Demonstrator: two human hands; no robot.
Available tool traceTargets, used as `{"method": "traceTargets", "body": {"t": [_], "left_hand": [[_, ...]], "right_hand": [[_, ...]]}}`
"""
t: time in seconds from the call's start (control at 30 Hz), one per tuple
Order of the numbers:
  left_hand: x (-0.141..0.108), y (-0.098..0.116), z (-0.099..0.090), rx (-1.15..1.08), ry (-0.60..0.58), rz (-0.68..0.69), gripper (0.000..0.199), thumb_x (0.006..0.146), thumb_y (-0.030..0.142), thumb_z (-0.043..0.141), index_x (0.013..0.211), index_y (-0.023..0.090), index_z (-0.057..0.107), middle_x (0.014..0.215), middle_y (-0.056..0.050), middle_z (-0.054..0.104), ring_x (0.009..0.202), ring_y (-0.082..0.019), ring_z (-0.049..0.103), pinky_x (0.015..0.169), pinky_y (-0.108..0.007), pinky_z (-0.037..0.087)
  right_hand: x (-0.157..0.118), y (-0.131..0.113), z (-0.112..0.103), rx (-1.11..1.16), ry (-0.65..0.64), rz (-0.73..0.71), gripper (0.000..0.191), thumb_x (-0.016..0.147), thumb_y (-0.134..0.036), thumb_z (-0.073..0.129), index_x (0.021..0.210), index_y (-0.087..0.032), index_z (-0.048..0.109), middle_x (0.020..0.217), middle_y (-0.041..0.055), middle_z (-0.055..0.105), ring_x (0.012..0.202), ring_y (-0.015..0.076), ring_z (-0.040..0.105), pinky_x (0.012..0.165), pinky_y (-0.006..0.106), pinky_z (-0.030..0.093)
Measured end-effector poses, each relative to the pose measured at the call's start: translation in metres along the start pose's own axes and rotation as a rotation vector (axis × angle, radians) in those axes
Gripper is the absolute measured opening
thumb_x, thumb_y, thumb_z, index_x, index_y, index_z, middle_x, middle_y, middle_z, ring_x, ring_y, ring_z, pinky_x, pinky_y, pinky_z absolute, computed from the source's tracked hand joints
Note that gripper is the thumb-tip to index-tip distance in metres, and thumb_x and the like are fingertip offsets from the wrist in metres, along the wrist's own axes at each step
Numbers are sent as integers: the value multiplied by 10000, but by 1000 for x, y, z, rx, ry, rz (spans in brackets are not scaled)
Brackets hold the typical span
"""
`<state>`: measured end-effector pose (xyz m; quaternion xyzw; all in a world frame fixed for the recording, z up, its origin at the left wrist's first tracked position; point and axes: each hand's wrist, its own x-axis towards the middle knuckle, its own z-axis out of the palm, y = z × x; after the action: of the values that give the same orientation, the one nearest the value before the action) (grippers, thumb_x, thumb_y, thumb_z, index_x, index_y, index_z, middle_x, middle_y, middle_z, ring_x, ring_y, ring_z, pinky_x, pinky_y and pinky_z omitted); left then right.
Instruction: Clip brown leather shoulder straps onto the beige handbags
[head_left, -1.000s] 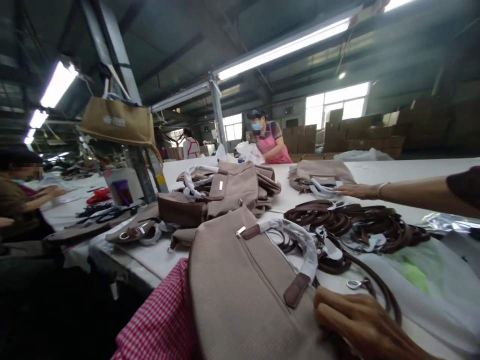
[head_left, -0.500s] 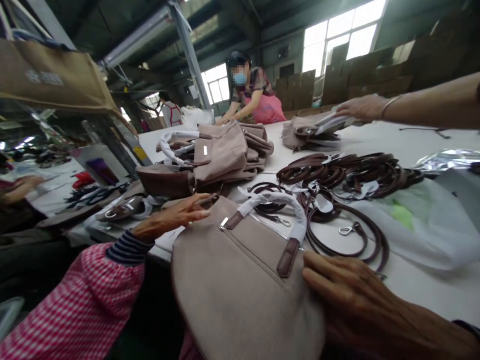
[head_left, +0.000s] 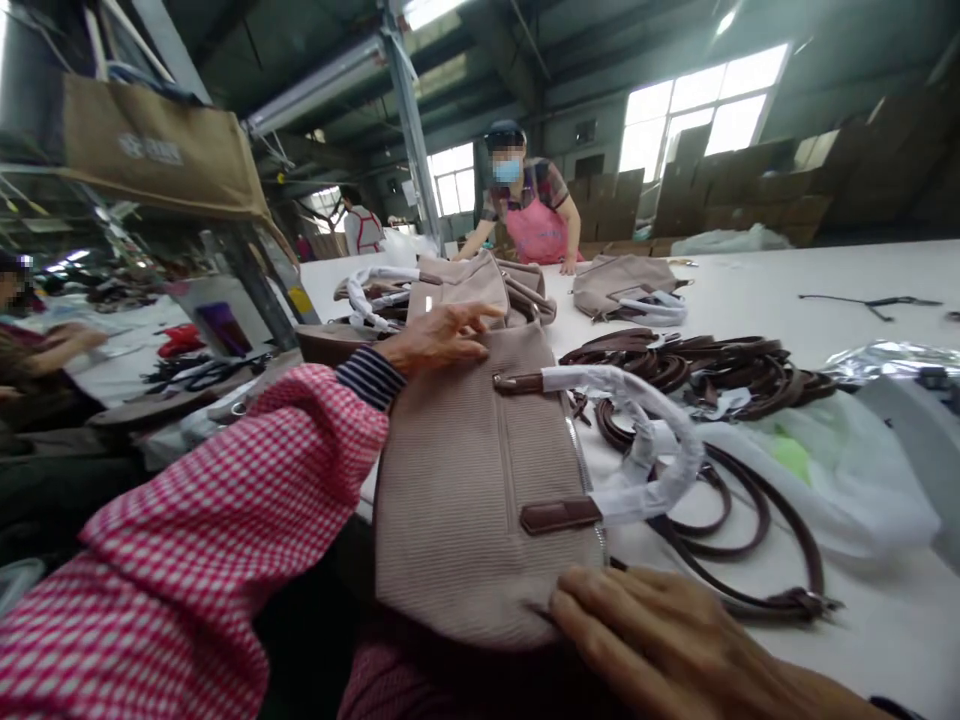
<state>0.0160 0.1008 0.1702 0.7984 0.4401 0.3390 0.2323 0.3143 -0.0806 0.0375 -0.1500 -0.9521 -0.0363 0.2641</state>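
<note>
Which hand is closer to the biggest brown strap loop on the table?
Right: the right hand is close beside the brown strap loop; the left hand is farther away, at the far end of the handbag.

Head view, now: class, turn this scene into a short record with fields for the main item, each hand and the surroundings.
Main item: ribbed taupe handbag with white-wrapped handles
Left hand: over the handbag's far end, fingers extended
Right hand: at its near corner; grip unclear
To the right: coiled brown straps on a white table
Beyond: similar bags
Across the table: person in a pink apron
</note>
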Motion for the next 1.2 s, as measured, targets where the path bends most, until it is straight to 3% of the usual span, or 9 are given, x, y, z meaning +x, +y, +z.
{"method": "traceTargets", "body": {"t": [0.1, 0.23, 0.4, 0.5, 0.6, 0.73, 0.8, 0.97, 1.2], "left_hand": [[-3, 6, 47, 86, -72, 206, 376, 690, 195, 863, 1057, 190, 783, 980, -78, 757, 990, -306, 655, 941, -363, 462], [-62, 18, 110, 181, -222, 380, 282, 910, 379, 737, 1160, 249, 740, 1012, -82, 742, 892, -274, 660, 838, -327, 460], [-103, 16, 149, 274, -359, 177, 309, 896, 293, 736, 1190, 218, 681, 1049, -87, 694, 980, -283, 617, 844, -356, 460], [-95, 10, 155, 108, -359, 27, 392, 792, 291, 824, 1153, 215, 690, 1042, -59, 675, 979, -261, 594, 825, -342, 451], [-88, 11, 159, -87, -295, -71, 233, 760, 350, 842, 829, 191, 688, 789, -4, 604, 757, -183, 528, 656, -280, 377], [-93, 14, 152, -570, -58, -250, 359, 768, 415, 823, 726, 187, 548, 611, 62, 437, 530, -89, 346, 498, -233, 250], [-99, 13, 142, -814, 103, -309, 302, 757, 360, 812, 776, 181, 569, 677, 42, 514, 559, -87, 434, 521, -210, 354], [-105, 9, 127, -1281, 295, -278, 226, 694, 193, 765, 764, 183, 550, 759, 21, 567, 744, -149, 582, 879, -406, 598], [-104, 11, 141, -1378, 296, -253, 516, 899, 507, 728, 661, 217, 373, 490, 99, 275, 459, -94, 267, 590, -279, 516]], "right_hand": [[3, 1, 11, 117, -45, 169, 352, 1083, -209, 379, 1341, -185, 617, 1208, 108, 755, 949, 195, 761, 775, 247, 630], [-1, 3, 15, 268, -24, 272, 345, 1019, -202, 565, 1362, -234, 589, 1301, 85, 710, 1073, 183, 740, 912, 224, 613], [-11, 5, 18, 272, 90, 254, 367, 1034, -230, 570, 1400, -237, 553, 1336, 91, 705, 1208, 187, 706, 1007, 233, 588], [-24, 9, 22, 245, 133, 215, 523, 997, -289, 659, 1488, -236, 486, 1380, 105, 688, 1311, 207, 650, 1083, 264, 551], [-30, 13, 22, 258, 143, 245, 524, 959, -299, 711, 1450, -243, 536, 1341, 105, 707, 1310, 233, 651, 1079, 294, 563], [-20, 19, 15, 372, 179, 314, 235, 994, -192, 622, 1223, -232, 653, 1169, 84, 735, 1089, 191, 727, 916, 257, 612], [-12, 26, 12, 382, 273, 325, 178, 999, -130, 578, 1123, -219, 670, 1039, 65, 735, 958, 167, 723, 819, 245, 600], [11, 46, 2, 342, 306, 468, 119, 998, -175, 596, 958, -199, 705, 933, 55, 733, 848, 173, 692, 751, 274, 550], [44, 62, -13, 7, 294, 368, 183, 1002, -135, 531, 928, -162, 696, 857, 64, 680, 785, 176, 618, 718, 289, 463]]}}
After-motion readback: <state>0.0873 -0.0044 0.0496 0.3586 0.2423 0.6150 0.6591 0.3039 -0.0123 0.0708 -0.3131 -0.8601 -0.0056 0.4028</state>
